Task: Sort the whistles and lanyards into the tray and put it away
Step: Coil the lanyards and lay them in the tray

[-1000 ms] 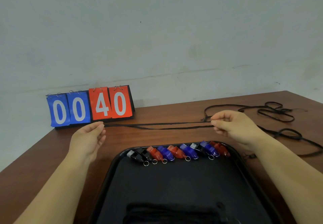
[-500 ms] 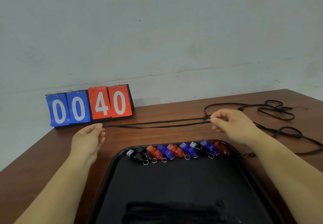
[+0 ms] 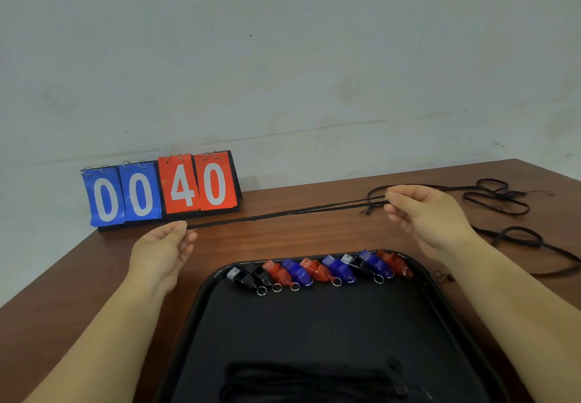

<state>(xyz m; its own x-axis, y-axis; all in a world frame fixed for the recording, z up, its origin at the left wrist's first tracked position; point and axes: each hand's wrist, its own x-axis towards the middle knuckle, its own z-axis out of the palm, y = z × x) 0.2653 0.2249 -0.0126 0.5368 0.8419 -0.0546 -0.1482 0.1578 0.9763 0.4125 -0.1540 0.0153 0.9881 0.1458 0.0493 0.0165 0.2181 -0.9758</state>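
Note:
A black lanyard [image 3: 283,214] is stretched taut above the table between my hands. My left hand [image 3: 160,251] pinches its left end, and my right hand [image 3: 430,217] pinches the other end, raised higher. A black tray [image 3: 314,333] lies in front of me. Along its far edge stands a row of several whistles [image 3: 320,272] in black, red and blue. A bundle of black lanyards [image 3: 314,383] lies at the tray's near edge.
More loose black lanyards [image 3: 500,198] lie tangled on the brown table [image 3: 63,308] at the right, one looping toward the right edge [image 3: 528,239]. A flip scoreboard [image 3: 160,192] reading 00 40 stands at the back left against the wall.
My right hand has risen and lifted its end of the lanyard off the table, so the strand now slopes up to the right. My left hand has stayed in place.

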